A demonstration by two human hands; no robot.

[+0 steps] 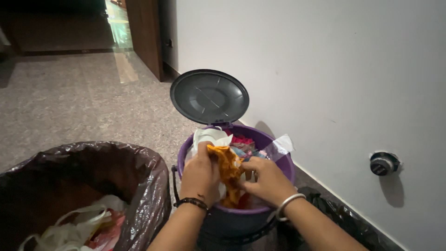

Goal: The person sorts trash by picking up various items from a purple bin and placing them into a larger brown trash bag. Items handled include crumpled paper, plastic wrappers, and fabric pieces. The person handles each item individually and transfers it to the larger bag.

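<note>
I see a big bin lined with a black plastic bag (139, 162) at the lower left, with pale carrier bags lying in it. Just beside it stands a smaller purple bin (278, 160) against the wall, its grey lid (209, 96) tipped up and open. That bin is filled to the rim with mixed rubbish: white plastic, reddish and bluish scraps, a clear film at the far edge.

On top of that heap sits the orange wrapper (228, 169), crumpled and hanging down between my hands. I judge it very light, soft and crinkly, probably slick film, so it should crush rather than break; pinching a gathered fold near its top edge looks the surest hold, since a loose corner could slip or tear.

My left hand (200, 175) is curled closed around the wrapper's upper left part, also touching the white plastic behind it. My right hand (265, 179) has its fingers bent, pinching the wrapper's right edge.
</note>
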